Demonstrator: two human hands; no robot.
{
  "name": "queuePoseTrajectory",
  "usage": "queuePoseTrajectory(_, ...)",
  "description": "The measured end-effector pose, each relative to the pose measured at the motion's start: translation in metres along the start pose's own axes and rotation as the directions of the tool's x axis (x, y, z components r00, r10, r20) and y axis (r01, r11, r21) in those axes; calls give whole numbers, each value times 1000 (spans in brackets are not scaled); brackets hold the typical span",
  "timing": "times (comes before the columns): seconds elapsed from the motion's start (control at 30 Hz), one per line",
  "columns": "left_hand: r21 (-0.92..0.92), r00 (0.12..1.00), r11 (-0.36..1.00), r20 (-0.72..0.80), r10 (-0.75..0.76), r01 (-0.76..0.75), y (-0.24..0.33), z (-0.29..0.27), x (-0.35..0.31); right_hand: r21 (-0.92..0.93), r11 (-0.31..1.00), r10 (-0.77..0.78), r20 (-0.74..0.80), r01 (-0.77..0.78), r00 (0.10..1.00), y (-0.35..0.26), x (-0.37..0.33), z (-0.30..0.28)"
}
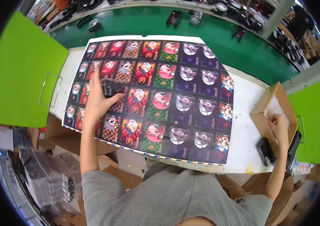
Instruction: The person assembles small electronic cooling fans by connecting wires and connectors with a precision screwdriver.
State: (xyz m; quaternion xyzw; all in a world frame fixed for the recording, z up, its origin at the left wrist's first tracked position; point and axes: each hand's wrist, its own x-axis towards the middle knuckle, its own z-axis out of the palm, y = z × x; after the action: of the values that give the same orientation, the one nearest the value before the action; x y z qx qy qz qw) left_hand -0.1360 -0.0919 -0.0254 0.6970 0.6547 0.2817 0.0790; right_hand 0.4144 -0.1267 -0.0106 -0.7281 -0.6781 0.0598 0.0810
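Observation:
A large printed sheet (163, 148), with rows of colourful cartoon character cards on black, lies across the white worktable. On its left part rests my left hand (99, 98), fingers stretched and thumb spread apart. A small dark, glossy, partly see-through piece (111, 88) sits on the sheet between that thumb and the fingers; I cannot tell whether the hand presses on it. My right hand (278, 128) is inside an open cardboard box (260, 109) at the table's right end, its fingers curled together. Clear plastic pieces (277, 109) lie in the box; what the fingers hold is hidden.
Black tools or devices (265, 151) lie beside the box near the table edge. Beyond the sheet runs a green conveyor belt (141, 22) carrying a black housing (174, 18) and other parts. Bright green panels (24, 71) flank both sides. Cardboard boxes and stacked trays (48, 177) stand below left.

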Motion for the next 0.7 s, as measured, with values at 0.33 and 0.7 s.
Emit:
queuePoseTrajectory(0.33, 274, 899, 957, -391, 198, -92, 11, 19, -53, 11, 996, -83, -36, 83, 996, 1, 1, 2)
queuePoseTrajectory(0.7, 359, 892, 878, -202, 404, -316, 18, 10, -23, 94, 992, 91, -121, -80, 988, 1, 3, -9)
